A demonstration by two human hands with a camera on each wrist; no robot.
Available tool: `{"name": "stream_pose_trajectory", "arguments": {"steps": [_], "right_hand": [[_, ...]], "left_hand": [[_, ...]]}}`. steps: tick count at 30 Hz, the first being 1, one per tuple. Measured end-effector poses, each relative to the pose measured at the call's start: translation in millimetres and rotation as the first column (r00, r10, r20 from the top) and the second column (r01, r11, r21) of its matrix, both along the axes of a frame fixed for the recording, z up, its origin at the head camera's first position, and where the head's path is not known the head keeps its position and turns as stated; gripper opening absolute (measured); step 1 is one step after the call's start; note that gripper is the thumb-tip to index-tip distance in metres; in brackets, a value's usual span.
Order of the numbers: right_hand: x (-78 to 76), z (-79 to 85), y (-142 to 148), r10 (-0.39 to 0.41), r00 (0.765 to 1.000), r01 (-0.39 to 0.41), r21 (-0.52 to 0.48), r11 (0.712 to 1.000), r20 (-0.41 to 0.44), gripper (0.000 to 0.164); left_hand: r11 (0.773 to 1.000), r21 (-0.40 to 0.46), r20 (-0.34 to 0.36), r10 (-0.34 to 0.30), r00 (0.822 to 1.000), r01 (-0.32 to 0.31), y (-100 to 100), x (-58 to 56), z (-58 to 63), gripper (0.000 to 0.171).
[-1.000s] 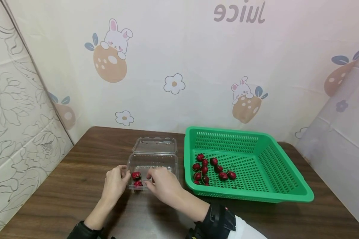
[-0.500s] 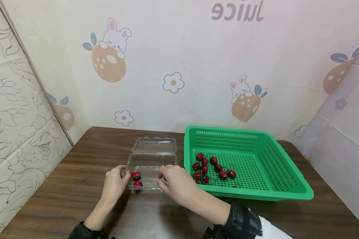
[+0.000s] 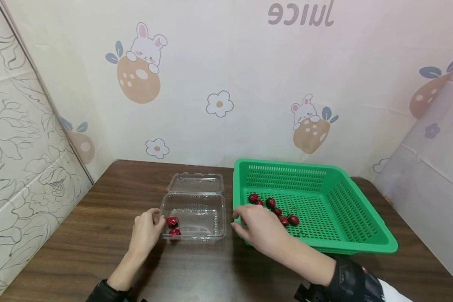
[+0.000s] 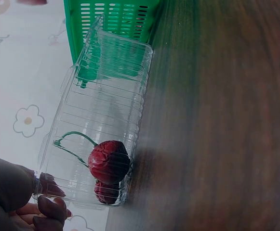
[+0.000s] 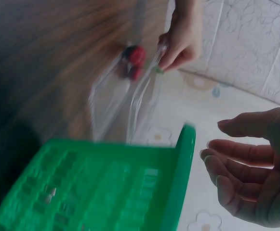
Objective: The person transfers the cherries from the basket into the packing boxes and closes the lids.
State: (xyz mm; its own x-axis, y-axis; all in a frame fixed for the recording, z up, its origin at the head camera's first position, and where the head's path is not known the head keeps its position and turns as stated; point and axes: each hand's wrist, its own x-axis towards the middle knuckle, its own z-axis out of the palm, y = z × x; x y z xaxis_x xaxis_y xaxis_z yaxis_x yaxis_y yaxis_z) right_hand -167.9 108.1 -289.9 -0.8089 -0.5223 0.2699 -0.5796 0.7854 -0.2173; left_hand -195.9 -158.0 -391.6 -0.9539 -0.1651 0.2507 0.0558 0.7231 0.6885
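Observation:
My left hand (image 3: 146, 230) pinches the left rim of a clear plastic clamshell box (image 3: 201, 222) on the table. Two dark red cherries (image 3: 172, 221) lie inside at the box's left end; the left wrist view shows a cherry (image 4: 109, 162) with green stems through the clear wall. The box's lid (image 3: 196, 183) is folded back toward the wall. Over the near left rim of a green basket (image 3: 362, 245) is my right hand (image 3: 262, 226), fingers loosely bent and nothing between them in the right wrist view. Several cherries (image 3: 270, 202) lie in the basket, some hidden behind that hand.
The box and the basket stand side by side on a dark wooden table (image 3: 109, 209), a narrow strip of wood between them. A patterned cloth wall (image 3: 196, 63) rises behind the table's back edge.
My right hand has moved right, from above the clear box to the basket's left rim. The left hand stays on the box, and the two cherries in it have not moved.

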Motion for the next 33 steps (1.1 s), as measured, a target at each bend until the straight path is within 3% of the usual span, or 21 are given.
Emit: {"name": "stream_pose_trajectory", "arguments": {"steps": [13,26,33], "right_hand": [[-15.6,0.1,52.1,-0.145,0.989,0.143,0.063,0.988,0.037,0.008],[-40.6,-15.7,92.3,-0.222,0.975,0.220,0.182,0.958,-0.010,0.017],[-48.9,-19.9,104.3,-0.259,0.965,0.244,0.239,0.940,0.032,0.024]], "left_hand": [[1.000,-0.005,-0.007,0.009,1.000,-0.009,0.7,-1.9,-0.7,0.024],[1.000,-0.009,-0.008,0.012,1.000,-0.012,-0.1,-1.3,-0.2,0.024],[1.000,-0.003,-0.007,0.009,1.000,-0.009,0.1,-1.7,-0.8,0.024]]}}
